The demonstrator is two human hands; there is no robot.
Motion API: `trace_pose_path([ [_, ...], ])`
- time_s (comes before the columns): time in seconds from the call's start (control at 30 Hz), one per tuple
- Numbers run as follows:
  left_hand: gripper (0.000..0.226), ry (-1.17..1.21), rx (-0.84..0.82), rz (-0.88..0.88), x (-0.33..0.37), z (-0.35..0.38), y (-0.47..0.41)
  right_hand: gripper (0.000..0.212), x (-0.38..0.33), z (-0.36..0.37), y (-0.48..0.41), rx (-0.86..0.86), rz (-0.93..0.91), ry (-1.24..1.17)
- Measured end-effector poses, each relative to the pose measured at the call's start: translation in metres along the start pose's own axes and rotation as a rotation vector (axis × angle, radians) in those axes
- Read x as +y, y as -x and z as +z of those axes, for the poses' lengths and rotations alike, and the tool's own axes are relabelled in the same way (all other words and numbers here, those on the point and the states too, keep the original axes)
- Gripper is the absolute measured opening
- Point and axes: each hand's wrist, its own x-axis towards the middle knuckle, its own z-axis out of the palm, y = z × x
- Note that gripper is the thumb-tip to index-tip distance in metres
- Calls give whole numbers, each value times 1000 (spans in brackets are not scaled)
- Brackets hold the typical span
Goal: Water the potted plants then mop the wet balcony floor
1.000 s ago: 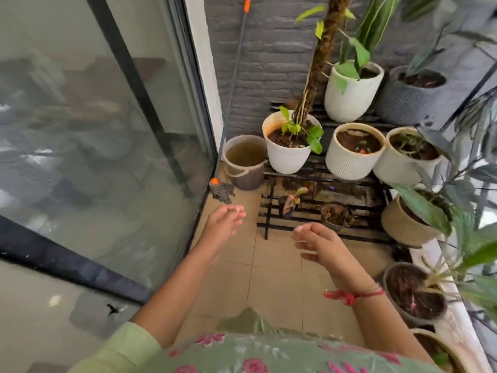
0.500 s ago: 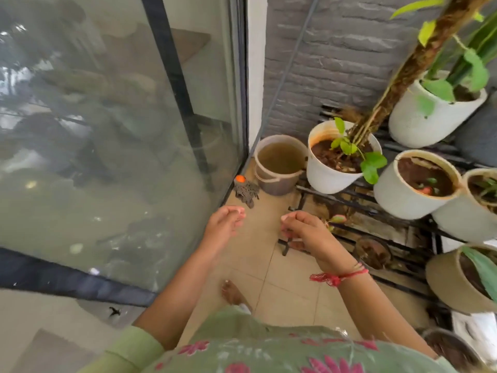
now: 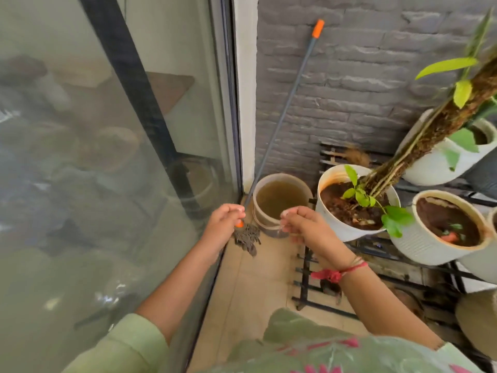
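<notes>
Mop (image 3: 284, 114) leans on the brick wall (image 3: 376, 76). Its long axis runs from the strands on the floor (image 3: 255, 286), just beyond the left grip (image 3: 222, 224), up and off to the right, ending at the orange cap well above both grips.

Left grip is nearer. Its knuckles overlap the foot of the shaft in view, fingers loosely curled. Can't tell if it touches the shaft or only sits in front of it.

Right grip (image 3: 304, 224) is loosely curled and holds nothing. Bucket (image 3: 262, 216) of murky water is just behind it.

White pot (image 3: 344, 227) is to the right of the right grip. Soil looks dark, so watering is probably done.

My read: mop grab comes next. Left takes the shaft low; right must cross left and upward for the upper shaft.
</notes>
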Motion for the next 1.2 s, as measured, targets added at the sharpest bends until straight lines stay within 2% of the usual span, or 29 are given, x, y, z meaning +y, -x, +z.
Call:
trace_pose_path([
  [0.3, 13, -102, 50, 25, 58, -17, -125, 5, -56, 0, -142, 9, -14, -94],
  [0.57, 19, -147, 41, 110, 140, -10, -224, 13, -128, -46, -310, 115, -49, -37],
  [0.77, 25, -147, 47, 159, 166, -3, -262, 24, -187, -72, -422, 247, -75, 41],
  [0.8, 24, -142, 51, 164, 168, -2, -266, 30, -195, -78, -437, 258, -79, 72],
  [0.9, 22, -127, 60, 172, 170, -1, -274, 71, -207, -92, -478, 291, -58, 49],
  [0.93, 21, -125, 58, 172, 170, -1, -275, 77, -210, -95, -489, 303, -51, 54],
  [1.07, 18, -139, 51, 168, 174, 2, -283, 70, -220, -99, -517, 347, -48, 99],
  [1.2, 16, -163, 51, 140, 181, 7, -292, 92, -214, -116, -563, 359, -23, 72],
])
